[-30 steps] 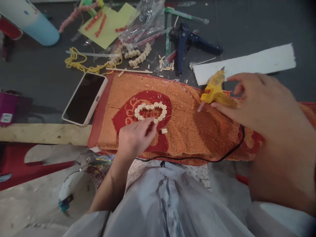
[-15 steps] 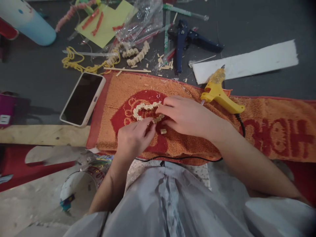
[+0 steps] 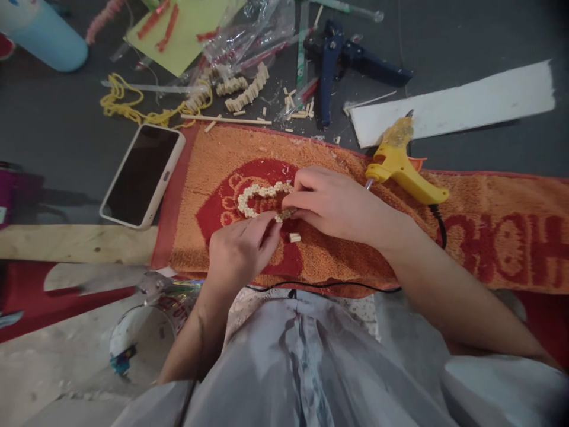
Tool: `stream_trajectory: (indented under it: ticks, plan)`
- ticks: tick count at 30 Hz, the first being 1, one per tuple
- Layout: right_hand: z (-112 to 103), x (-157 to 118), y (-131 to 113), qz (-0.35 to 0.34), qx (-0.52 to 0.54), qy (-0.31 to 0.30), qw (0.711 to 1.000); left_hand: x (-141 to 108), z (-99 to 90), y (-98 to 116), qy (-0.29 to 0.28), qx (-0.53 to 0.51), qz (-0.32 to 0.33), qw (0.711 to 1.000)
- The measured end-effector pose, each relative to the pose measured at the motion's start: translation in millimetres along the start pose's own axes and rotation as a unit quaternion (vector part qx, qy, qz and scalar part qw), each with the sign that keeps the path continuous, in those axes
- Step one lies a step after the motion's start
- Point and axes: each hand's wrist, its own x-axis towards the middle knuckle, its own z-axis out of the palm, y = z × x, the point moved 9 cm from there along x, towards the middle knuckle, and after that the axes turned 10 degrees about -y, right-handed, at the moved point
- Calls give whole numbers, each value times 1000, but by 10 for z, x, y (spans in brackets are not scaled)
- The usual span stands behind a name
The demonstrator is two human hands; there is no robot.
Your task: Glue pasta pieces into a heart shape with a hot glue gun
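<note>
The wooden loop (image 3: 265, 191), made of small stick pieces, lies on the orange towel (image 3: 329, 151), nearer to its left edge than to its right end. The left hand (image 3: 240, 249) has thumb and forefinger clamped on the near side of the loop; the right hand (image 3: 338, 204) brings its fingertips to the right side, but they cover this part, so I cannot tell if they pinch it or only touch it. In my judgement, the loop could bend or break at a joint if the two hands press unequally, because the pieces look small and narrow. The loose wooden piece (image 3: 294, 238) lies just beside the fingers, towards the near edge, and a careless knuckle could push it away. The glue gun (image 3: 402, 169) rests across the far edge of the towel; its black cord (image 3: 329, 285) passes along the near edge, so a forearm which catches it could drag the gun. On the left, the phone (image 3: 142, 175) sits against the towel's left edge and limits movement there. Between the right hand and the gun there is a strip of free towel, and the worktop (image 3: 480, 41) is more open towards its far right corner.
</note>
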Motion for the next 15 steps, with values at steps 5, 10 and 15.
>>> stream_trajectory:
  ticks: [5,10,15]
  plan:
    - [-6,4,3,-12,11,7,1000,4,20,-4,-10,1,-7,1000]
    - [13,6,0,-26,7,8,1000,15,6,6,-10,-6,0,1000]
    - [8,-4,-12,-40,1,22,999,17,22,-20,-21,-15,-13,1000]
